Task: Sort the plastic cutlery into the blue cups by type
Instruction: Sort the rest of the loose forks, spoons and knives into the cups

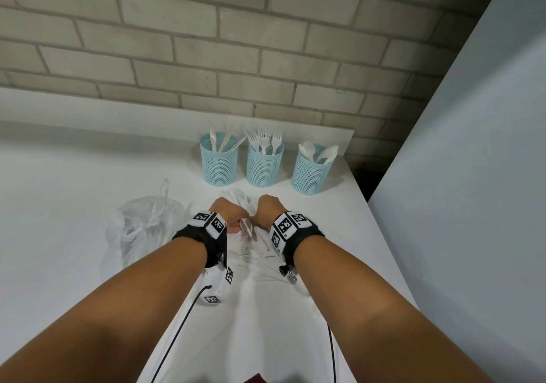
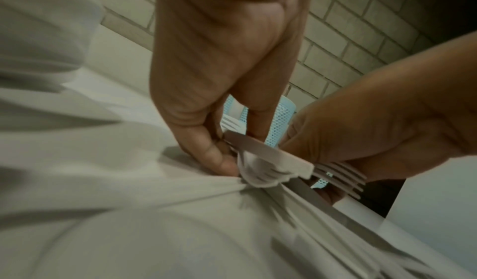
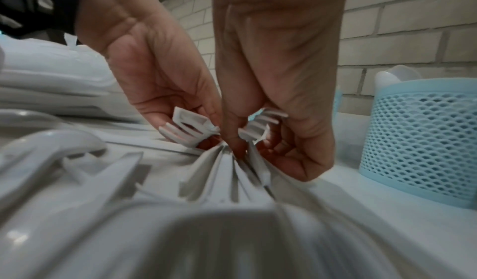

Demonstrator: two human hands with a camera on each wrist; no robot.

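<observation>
Three blue mesh cups stand in a row at the back: the left cup [image 1: 219,161] holds knives, the middle cup [image 1: 263,165] forks, the right cup [image 1: 310,171] spoons. In front of them my hands meet over a bunch of white plastic forks [image 1: 246,228]. My left hand [image 1: 233,220] pinches some fork heads [image 3: 185,130]. My right hand [image 1: 263,217] grips others [image 3: 260,126], and their tines [image 2: 338,179] stick out past its fingers. The fork handles [image 3: 232,171] fan out toward me. Loose white cutlery [image 1: 266,264] lies on the table below my wrists.
A crumpled clear plastic bag [image 1: 144,226] sits left of my hands. Behind the cups a brick wall [image 1: 266,57] closes off the table, and a pale panel [image 1: 472,176] rises beyond the table's right edge. In the right wrist view a white spoon [image 3: 51,146] lies close by.
</observation>
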